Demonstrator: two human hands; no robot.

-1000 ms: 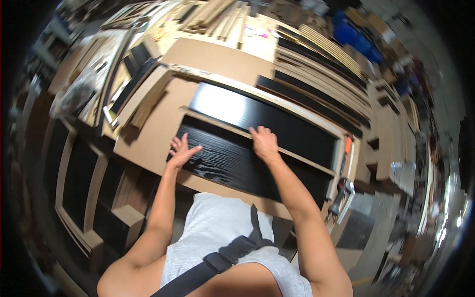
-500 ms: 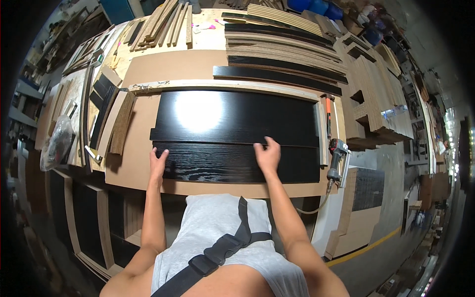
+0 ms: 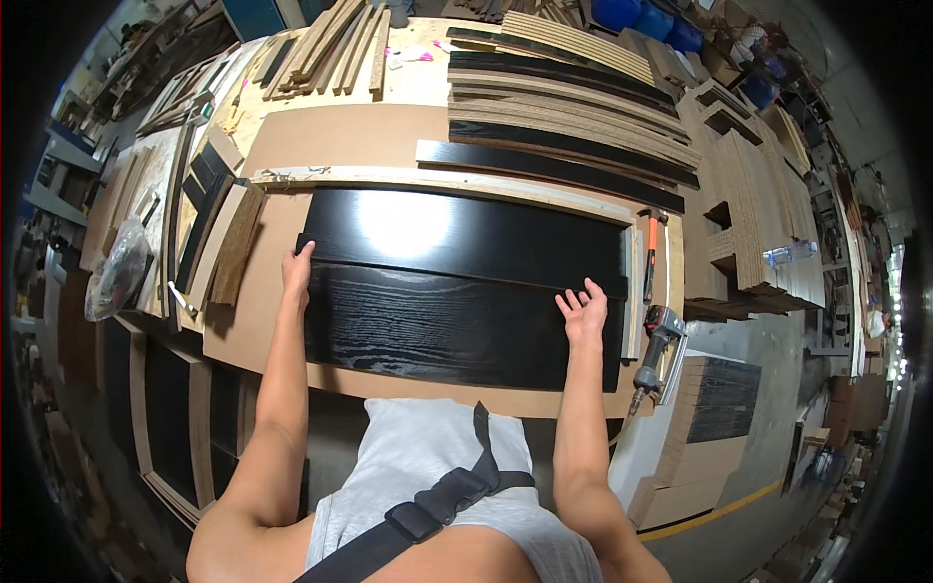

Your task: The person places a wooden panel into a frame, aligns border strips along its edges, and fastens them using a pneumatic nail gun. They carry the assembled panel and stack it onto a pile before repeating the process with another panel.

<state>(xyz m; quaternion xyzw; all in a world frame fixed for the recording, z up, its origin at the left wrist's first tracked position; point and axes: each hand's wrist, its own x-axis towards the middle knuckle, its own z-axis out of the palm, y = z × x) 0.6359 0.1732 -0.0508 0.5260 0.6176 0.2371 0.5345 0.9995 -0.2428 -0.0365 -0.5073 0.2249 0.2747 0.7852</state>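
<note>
Left hand [image 3: 296, 272] grips the near black panel's [image 3: 457, 325] left end, right hand [image 3: 583, 313] rests spread and released on its right end; uneven push could skew it against the upper black panel [image 3: 466, 233] beyond the fingers, pinching them.

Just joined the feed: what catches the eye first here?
Two black panels fill the middle of the bench, the far one glossy with glare. The left hand grips the near panel's left end and the right hand rests near its right end. A nail gun hangs at the bench's right edge.
</note>
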